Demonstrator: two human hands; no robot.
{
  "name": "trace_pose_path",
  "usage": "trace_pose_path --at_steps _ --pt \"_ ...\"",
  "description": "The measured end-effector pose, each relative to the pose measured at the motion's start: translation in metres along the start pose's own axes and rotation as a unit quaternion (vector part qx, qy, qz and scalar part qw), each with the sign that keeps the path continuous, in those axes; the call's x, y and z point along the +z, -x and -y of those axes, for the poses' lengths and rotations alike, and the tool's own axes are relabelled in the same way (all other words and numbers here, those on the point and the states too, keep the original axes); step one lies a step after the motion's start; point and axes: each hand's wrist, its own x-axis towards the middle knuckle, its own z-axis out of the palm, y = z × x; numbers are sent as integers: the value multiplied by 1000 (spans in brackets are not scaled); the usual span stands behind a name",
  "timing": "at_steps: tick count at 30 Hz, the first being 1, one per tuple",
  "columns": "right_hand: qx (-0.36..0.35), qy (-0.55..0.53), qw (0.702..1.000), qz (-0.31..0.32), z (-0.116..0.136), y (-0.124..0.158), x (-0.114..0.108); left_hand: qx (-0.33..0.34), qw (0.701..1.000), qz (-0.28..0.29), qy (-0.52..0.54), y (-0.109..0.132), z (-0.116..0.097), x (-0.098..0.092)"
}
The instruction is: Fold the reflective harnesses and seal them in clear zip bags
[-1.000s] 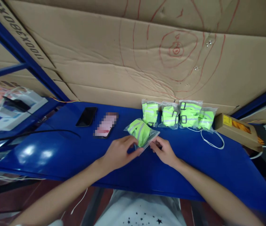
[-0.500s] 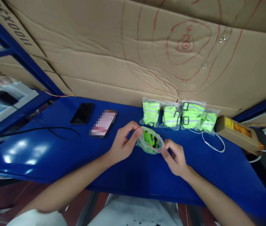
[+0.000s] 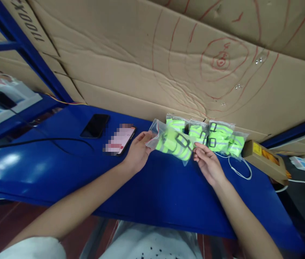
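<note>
Between my hands, a clear zip bag [image 3: 175, 142] is held up above the table, turned on its side. Inside it lies a folded neon-yellow reflective strap [image 3: 172, 144] with grey stripes and a black buckle. My left hand [image 3: 138, 151] pinches the bag near its zip end, on the left. At the opposite end, my right hand [image 3: 207, 162] grips the bag's right edge between thumb and fingers. Behind it, several similar bagged straps [image 3: 218, 136] stand in a row against the cardboard, partly covered by the held bag.
Two phones lie to the left, a dark phone [image 3: 95, 126] and a lit phone [image 3: 121, 140]. A white cable loop [image 3: 240, 169] and a small cardboard box [image 3: 265, 160] are at the right. A black cable [image 3: 36, 143] crosses the left side of the blue table [image 3: 152, 194].
The bag was upright with its mouth spread open toward me. Now it is tipped sideways and stretched flat between my hands, slightly higher, its zip end to the left.
</note>
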Motion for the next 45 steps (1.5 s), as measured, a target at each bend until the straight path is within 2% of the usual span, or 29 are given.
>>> trace_pose_path --at_steps 4,8,12,17,19,23,24,26,29,32,33,34,35,37,38,40,43,45 --pt "0 32 999 -25 -15 -4 5 -75 997 3 35 -1 9 -3" --pt "63 43 997 -24 -29 -4 8 -115 991 7 63 3 20 0" --pt "132 4 991 37 -20 -6 2 -141 987 15 82 2 22 2" --pt "108 -49 993 14 -10 -11 2 -148 982 22 113 2 15 5" --pt "132 -71 988 38 -12 -9 11 -161 979 43 120 4 11 8" --pt "226 -95 959 139 -12 1 30 -166 974 73 138 9 3 10" --pt "221 -86 960 148 -11 3 32 -165 974 75 138 8 1 11" --pt "166 -48 977 126 -7 4 31 -159 978 79 106 7 -1 10" --pt "46 4 998 38 5 -1 20 -138 987 74 24 5 1 6" --pt "-54 18 998 -42 31 -6 9 -128 989 62 -47 3 12 -1" --pt "-95 60 992 -51 42 -6 8 -129 987 59 -76 3 17 -4" --pt "-141 127 981 -47 55 -6 8 -130 984 58 -106 4 21 -7" --pt "-196 224 954 -32 68 -5 9 -131 981 59 -134 4 26 -9" --pt "-316 398 861 -28 94 -3 15 -130 973 70 -179 5 33 -12" --pt "-373 443 814 -54 105 -2 19 -126 969 79 -195 6 35 -13" --pt "-437 491 751 -70 125 -3 26 -115 964 99 -217 6 37 -13" --pt "-468 544 696 -30 143 -5 37 -99 960 122 -232 6 37 -11" --pt "-493 536 681 -71 153 -6 41 -88 958 136 -237 6 39 -11"
